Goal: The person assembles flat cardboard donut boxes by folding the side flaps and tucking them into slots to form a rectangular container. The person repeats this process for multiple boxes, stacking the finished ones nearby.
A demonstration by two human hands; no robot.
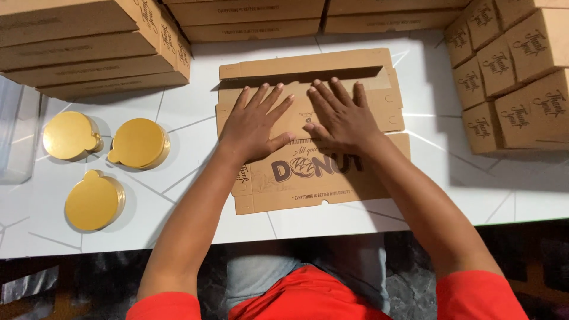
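Surface: white table [178,118] with thin grey lines.
Packages: brown folded boxes [95,47] stacked left; more [515,71] right; three gold round boards [95,201].
Flat carton [308,178]: centre, unfolded.
Left hand [255,127], right hand [341,118]: fingers spread, pressing flat on it, gripping nothing.

A single head-worn camera looks almost straight down from close above the white counter [178,118], its top edge toward the far stacked boxes [255,18], the person's lap at the bottom.
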